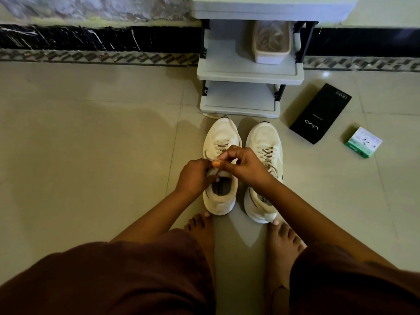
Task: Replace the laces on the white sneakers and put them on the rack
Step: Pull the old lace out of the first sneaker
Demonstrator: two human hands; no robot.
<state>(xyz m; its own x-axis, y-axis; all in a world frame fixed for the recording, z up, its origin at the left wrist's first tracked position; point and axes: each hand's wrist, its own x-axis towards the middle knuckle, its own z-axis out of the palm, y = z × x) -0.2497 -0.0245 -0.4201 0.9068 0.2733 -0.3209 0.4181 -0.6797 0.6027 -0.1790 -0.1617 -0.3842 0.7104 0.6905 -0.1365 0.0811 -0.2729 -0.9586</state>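
Sneakers sit side by side on the floor just before the rack (250, 73). Over the left sneaker (221, 137), the left hand (193, 177) and right hand (243, 165) both pinch its lace (218, 145) with curled fingers near the tongue; the right sneaker (264, 142) lies untouched.

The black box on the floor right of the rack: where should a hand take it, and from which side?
Grip the black box across its two long edges, coming from above. It lies flat on the floor, long and narrow, with open floor around it, so a hand can span its width.
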